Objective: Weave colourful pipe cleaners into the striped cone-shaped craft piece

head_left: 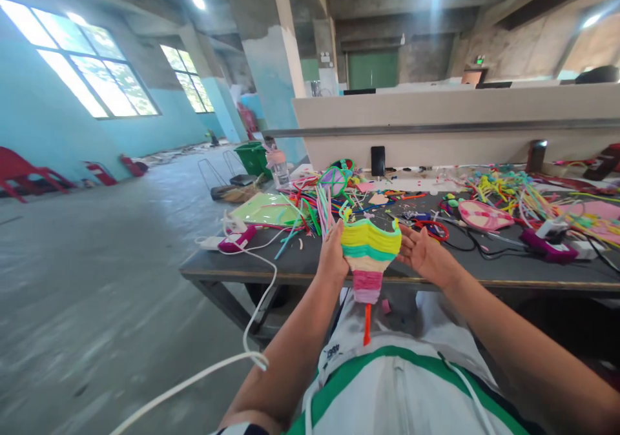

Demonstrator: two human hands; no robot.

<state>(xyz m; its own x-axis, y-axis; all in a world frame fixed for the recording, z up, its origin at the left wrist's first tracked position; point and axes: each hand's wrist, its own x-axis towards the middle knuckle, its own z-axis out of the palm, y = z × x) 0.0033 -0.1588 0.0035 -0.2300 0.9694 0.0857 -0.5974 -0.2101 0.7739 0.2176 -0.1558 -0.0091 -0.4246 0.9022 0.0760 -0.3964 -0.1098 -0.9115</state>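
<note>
Left hand point(333, 254): closed on striped piece point(369, 248), at table's point(301, 262) near edge.
Right hand point(426, 255): half-open, contact unclear.
Striped piece: one-sided grip could tilt it.

Red chair point(24, 167) and green bin point(252, 159)

Head view, forward-down, close over hands point(333, 254), apparently wide-angle
</note>
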